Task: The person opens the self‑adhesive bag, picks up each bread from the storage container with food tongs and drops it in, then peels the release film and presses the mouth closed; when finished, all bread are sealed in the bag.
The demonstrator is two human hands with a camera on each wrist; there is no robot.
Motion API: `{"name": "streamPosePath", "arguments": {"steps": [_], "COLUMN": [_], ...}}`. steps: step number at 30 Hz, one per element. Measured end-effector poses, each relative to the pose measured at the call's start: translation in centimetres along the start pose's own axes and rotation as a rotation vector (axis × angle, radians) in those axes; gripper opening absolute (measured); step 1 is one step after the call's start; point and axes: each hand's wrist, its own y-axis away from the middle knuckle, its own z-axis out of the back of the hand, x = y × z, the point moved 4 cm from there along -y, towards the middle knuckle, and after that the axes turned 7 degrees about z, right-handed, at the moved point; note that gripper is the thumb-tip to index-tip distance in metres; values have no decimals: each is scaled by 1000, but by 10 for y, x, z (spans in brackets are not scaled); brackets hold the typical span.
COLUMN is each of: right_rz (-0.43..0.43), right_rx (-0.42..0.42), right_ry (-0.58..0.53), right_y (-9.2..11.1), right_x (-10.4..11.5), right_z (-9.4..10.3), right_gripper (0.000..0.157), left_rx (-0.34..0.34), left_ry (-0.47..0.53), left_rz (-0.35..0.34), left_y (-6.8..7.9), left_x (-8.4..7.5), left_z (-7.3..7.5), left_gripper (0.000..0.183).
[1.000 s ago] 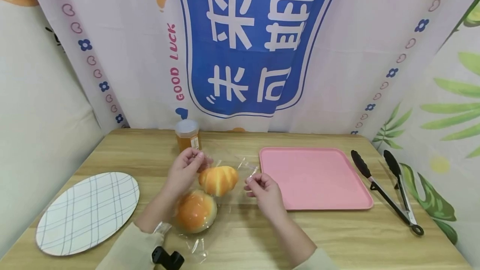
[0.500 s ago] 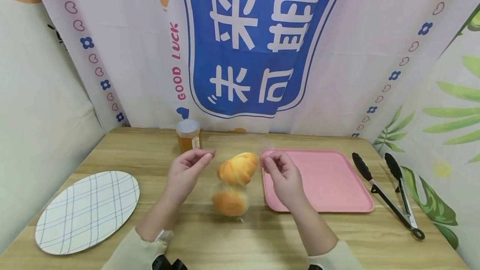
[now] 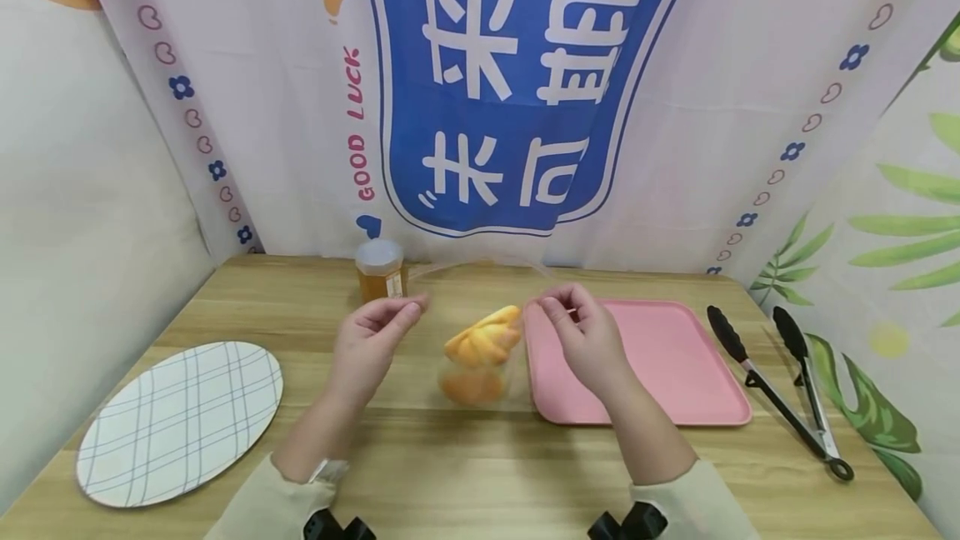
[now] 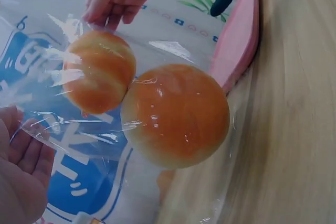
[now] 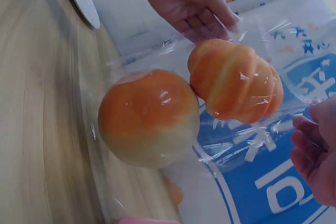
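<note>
A clear plastic bag [image 5: 215, 153] hangs above the table between my two hands, with two breads inside. One is a ridged, croissant-shaped roll [image 3: 483, 338]; below it sits a round golden bun [image 4: 176, 116], pale at its base. My left hand [image 3: 375, 344] pinches the bag's top edge on the left between thumb and fingers. On the other side my right hand [image 3: 587, 338] pinches the opposite edge the same way. The roll and bun press against each other inside the film. In the head view the bag's lower part is hard to make out.
A pink tray [image 3: 645, 365] lies to the right, partly behind the right hand. Metal tongs [image 3: 787, 398] with black tips lie spread beyond it. An oval checked plate [image 3: 180, 423] is at left, and a lidded amber jar [image 3: 381, 269] stands at the back.
Both hands have risen slightly and the right hand has moved right. The bag, first lying low by the left forearm, has swung up to hang between them with its breads.
</note>
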Motion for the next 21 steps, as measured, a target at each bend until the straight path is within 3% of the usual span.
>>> {"name": "streamPosePath", "arguments": {"steps": [5,12,16,21], "right_rz": [-62,-73,-86,-41], "right_rx": [24,42,15,9], "right_ry": [-162,-440,-478,-424], "right_y": [-1,1,3,6], "right_x": [-19,-31,-33,-29], "right_z": [2,0,1,3], "right_gripper": [15,10,13,14], "left_rx": [37,112,135,137], "left_ry": [77,151,147,119], "left_rz": [22,-59,-51,-37], "left_y": [-2,-1,1,2], "left_x": [10,13,15,13], "left_z": [8,6,3,-2], "left_gripper": [14,19,20,17]}}
